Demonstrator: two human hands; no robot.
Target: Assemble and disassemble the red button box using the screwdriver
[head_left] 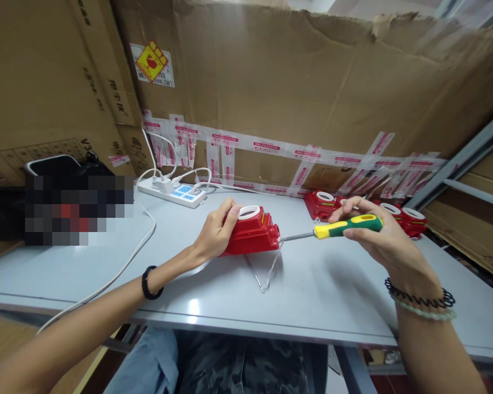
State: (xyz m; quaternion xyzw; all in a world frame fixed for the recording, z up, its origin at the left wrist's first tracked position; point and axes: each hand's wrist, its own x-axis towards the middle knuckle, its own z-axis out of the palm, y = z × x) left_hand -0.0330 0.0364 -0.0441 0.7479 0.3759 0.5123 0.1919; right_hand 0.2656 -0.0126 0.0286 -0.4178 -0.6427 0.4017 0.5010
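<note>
My left hand is closed on the left end of a red housing with a white ring on top, holding it tilted over the table. Between thumb and fingers, my right hand grips a screwdriver with a yellow and green handle. Its metal shaft points left, and the tip meets the right end of the housing, by a small round fitting. From that end hangs a thin whitish cord, reaching down to a thin metal rod below the housing. What the tip touches exactly is too small to tell.
Several more red housings stand at the back right, partly behind my right hand. A white power strip with plugs lies at the back left, its cable crossing the table. Taped cardboard walls the back; a metal frame borders the right.
</note>
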